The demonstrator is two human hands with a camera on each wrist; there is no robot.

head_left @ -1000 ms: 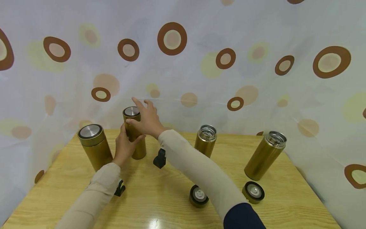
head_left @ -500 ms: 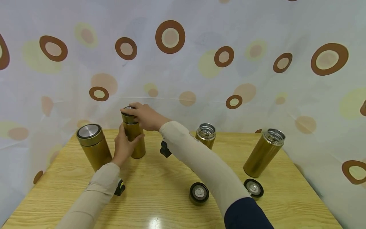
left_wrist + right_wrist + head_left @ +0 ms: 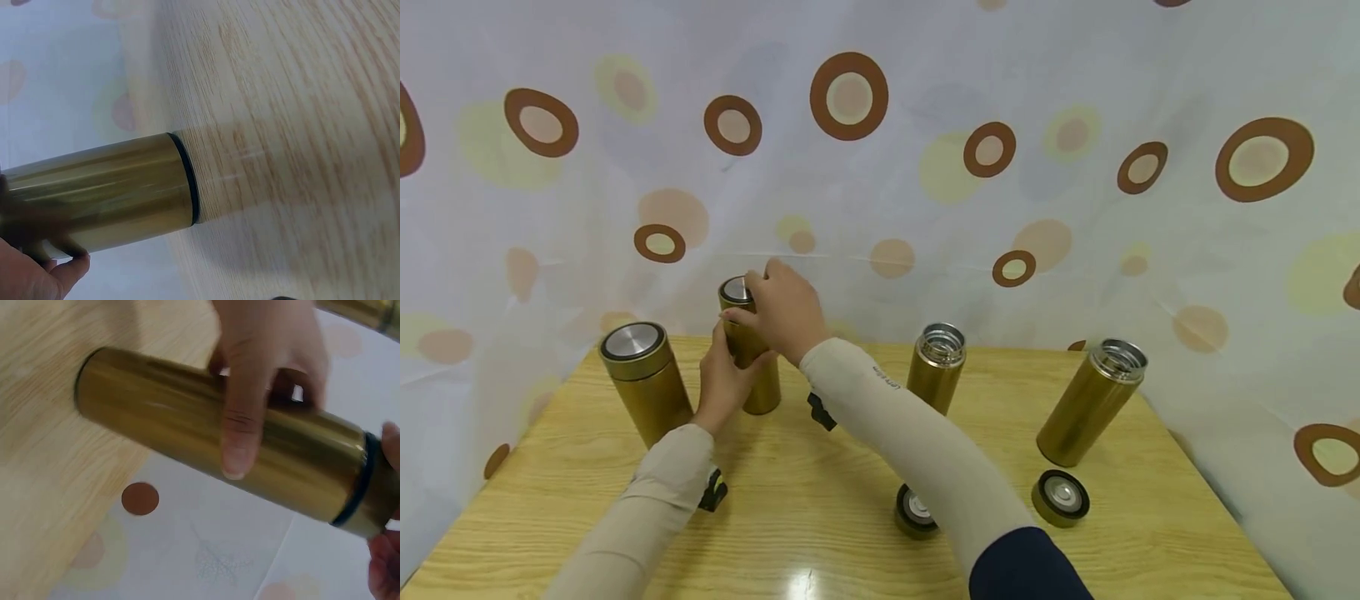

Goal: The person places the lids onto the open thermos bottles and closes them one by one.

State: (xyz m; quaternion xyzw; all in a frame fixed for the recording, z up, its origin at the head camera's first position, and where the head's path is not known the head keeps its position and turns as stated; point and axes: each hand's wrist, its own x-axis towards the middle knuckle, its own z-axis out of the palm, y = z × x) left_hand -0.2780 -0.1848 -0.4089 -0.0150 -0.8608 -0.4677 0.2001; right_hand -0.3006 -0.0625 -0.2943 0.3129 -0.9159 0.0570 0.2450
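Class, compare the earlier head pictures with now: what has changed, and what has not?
The right hand, spread beside the lid a second ago, closed over it, then shifted rightward, uncovering more of its top; thumb and fingers now hold it. The left hand still grips that flask; the other closed flask stayed put.

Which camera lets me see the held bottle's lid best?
The head view: it looks down on the lid, silver on top, partly covered by the right hand. The right wrist view shows only its side, cut off by the edge; the left wrist view, none.
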